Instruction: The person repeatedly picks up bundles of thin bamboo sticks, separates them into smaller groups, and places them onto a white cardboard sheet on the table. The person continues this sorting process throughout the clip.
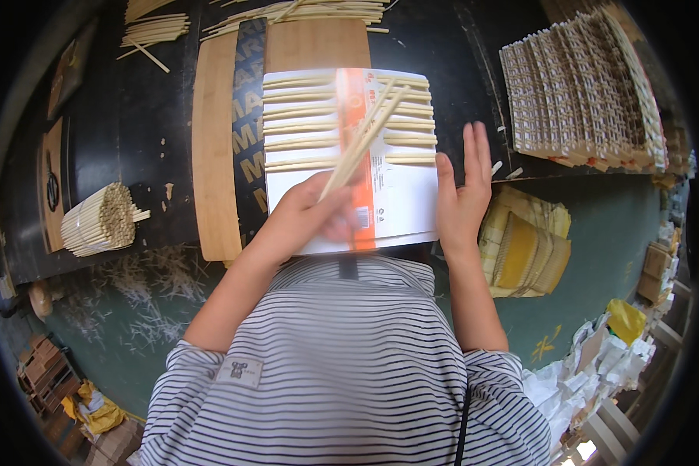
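A white card with an orange printed band (285, 198) lies on a wooden board (216, 145) in front of me. Several pairs of thin pale sticks, seemingly wooden chopsticks (300, 126), sit crosswise in it, their ends showing at both sides and their middles hidden under the band. My left hand (320, 212), partly blurred, holds a few loose sticks (364, 140) that slant up to the right above the card. With fingers extended, my right hand (463, 192) is beside the card's right edge, its thumb at that edge and nothing held.
A tied bundle of sticks (100, 221) lies at the left of the black table (151, 122). More loose sticks (326, 10) are at the far edge. Stacked filled cards (579, 87) stand at the right. Below the table's right edge is a yellow wrapped bundle (524, 244).
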A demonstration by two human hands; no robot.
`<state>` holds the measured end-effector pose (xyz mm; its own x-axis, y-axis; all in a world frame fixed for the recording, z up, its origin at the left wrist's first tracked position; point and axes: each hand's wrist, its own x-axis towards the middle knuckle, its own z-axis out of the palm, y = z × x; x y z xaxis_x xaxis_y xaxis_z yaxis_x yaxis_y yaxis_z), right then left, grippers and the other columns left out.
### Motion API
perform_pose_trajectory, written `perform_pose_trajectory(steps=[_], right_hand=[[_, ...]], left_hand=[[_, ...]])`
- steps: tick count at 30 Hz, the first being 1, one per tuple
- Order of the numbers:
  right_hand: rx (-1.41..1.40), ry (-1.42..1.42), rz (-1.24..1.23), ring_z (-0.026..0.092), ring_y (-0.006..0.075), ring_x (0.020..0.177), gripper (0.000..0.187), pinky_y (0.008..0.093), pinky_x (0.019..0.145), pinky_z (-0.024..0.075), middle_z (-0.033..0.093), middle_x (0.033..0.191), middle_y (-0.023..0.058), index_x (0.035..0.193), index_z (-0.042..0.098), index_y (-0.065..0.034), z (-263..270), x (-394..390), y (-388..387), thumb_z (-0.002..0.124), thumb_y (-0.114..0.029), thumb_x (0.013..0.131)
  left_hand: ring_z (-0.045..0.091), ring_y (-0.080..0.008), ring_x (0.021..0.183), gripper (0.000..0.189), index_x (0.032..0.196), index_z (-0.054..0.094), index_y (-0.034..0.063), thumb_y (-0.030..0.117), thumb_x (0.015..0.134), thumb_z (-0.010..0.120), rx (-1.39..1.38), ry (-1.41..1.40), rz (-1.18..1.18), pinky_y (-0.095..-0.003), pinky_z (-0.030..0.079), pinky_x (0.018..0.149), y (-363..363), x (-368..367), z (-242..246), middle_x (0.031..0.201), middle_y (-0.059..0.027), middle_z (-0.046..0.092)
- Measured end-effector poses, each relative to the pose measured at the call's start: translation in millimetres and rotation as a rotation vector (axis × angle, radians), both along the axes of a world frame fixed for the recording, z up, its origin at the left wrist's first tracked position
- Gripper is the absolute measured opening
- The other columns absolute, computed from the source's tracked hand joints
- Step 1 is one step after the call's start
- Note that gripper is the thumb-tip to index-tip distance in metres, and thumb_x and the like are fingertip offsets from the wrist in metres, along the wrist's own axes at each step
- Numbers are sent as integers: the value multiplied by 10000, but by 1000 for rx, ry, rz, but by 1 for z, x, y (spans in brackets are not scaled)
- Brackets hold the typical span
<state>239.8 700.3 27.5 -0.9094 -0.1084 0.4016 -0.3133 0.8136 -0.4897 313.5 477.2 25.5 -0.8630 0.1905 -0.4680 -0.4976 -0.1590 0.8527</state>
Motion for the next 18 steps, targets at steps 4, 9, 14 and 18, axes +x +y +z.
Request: perform_pose_trajectory(steps=[4, 9, 14, 18], right_hand=[[-1042, -677, 208, 715, 197, 867, 608, 226, 652, 575, 678, 1135, 199, 1451, 343, 35, 19, -10, -25, 632, -135, 944], [-1068, -836, 183, 711, 165, 868, 509, 244, 650, 576, 728, 997, 144, 1357, 457, 36, 30, -15, -22, 664, -119, 918], [-1166, -828, 104, 721, 219, 904, 492, 235, 635, 585, 718, 1030, 154, 1340, 474, 51, 25, -9, -12, 664, -109, 916], [-1199, -787, 187, 722, 246, 886, 474, 254, 641, 604, 700, 1062, 174, 1332, 476, 56, 16, 3, -4, 655, -96, 921]], left_hand=[[658, -138, 532, 433, 1329, 502, -22, 295, 1038, 455, 265, -135, -243, -209, 538, 490, -2, 8, 11, 773, -116, 687], [657, -144, 536, 424, 1293, 517, -38, 295, 1039, 453, 280, -198, -198, -214, 538, 489, 9, 17, 19, 801, -146, 688], [678, -156, 605, 345, 1139, 563, -34, 281, 1035, 468, 159, -144, -72, -226, 562, 544, 20, 23, 21, 868, -149, 698], [693, -164, 652, 355, 1142, 563, -51, 276, 1029, 484, 126, -138, -85, -243, 578, 584, 27, 24, 19, 887, -156, 702]])
